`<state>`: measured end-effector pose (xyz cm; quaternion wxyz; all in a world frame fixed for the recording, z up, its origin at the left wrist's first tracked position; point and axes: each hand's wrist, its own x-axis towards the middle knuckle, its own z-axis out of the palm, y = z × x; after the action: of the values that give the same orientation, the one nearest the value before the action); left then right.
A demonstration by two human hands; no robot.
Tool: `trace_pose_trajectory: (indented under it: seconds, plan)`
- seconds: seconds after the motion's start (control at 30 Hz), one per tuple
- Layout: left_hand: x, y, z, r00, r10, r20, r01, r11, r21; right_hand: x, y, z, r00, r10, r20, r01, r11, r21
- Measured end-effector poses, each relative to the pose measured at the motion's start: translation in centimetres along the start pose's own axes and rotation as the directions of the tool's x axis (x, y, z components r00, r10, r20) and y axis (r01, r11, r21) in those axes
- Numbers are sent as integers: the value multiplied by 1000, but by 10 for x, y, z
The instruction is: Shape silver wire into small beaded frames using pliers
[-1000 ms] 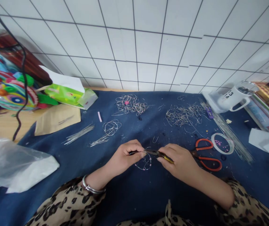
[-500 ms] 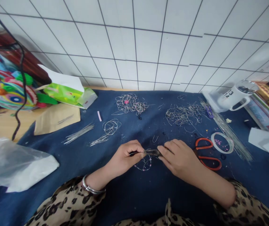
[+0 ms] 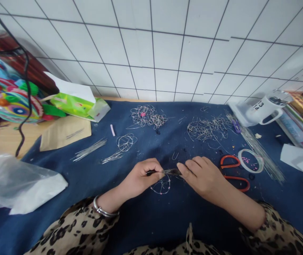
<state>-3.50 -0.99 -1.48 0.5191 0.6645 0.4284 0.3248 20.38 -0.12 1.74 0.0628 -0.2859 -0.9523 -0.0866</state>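
My left hand (image 3: 145,174) is closed, thumb and forefinger pinching a thin wire. Just below the fingertips hangs or rests a round wire ring with small pink beads (image 3: 161,193), wires crossing inside it. My right hand (image 3: 200,177) is wrapped round pliers (image 3: 172,172), whose dark jaws point left and meet the wire at the left fingertips. The pliers' handles are hidden in the palm. Beside my right wrist lies a tool with red looped handles (image 3: 230,161), probably scissors, partly covered by the forearm. A small bent wire (image 3: 175,156) lies just above the pliers.
On the dark blue cloth (image 3: 146,226) lie tangled wires (image 3: 207,128), beaded wire shapes (image 3: 143,115), a wire coil (image 3: 126,142) and straight wire bundles (image 3: 90,149). A round dish with pink beads (image 3: 250,161) and a white mug (image 3: 264,109) are right; a plastic bag (image 3: 24,186) is left.
The beaded ring shows slightly lower and turned more toward me. My right hand has shifted a little round the pliers; my left keeps its pinch.
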Motion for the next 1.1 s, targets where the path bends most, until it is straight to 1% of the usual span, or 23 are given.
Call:
trace_pose_trajectory:
  seconds: [0.23,0.33,0.43,0.5,0.63,0.83,0.97,1.1]
  plan:
    - [0,0,1,1000,-23,-1,23,999,-39,-2,1,5,999,-19,-29,19,1000,-2]
    - [0,2,1,1000,-26,-11,26,999,-40,-2,-1,11,998,38,-52,-35,997,70]
    - [0,4,1,999,-15,-32,15,1000,5,-1,-4,15,992,112,-55,-101,979,175]
    - [0,4,1,999,-10,-43,12,999,43,-1,-6,14,987,157,-33,-145,961,234]
    - [1,4,3,999,-21,-41,25,996,84,-1,-11,9,973,225,54,-231,925,302]
    - [0,2,5,1000,-12,-15,13,997,72,-2,-14,3,944,290,158,-329,871,366]
    - [0,1,3,1000,-4,-10,4,1000,29,0,-10,1,949,270,160,-313,859,406]
    - [0,-1,1,1000,-19,15,19,1000,-22,2,-3,2,975,197,100,-220,903,369]
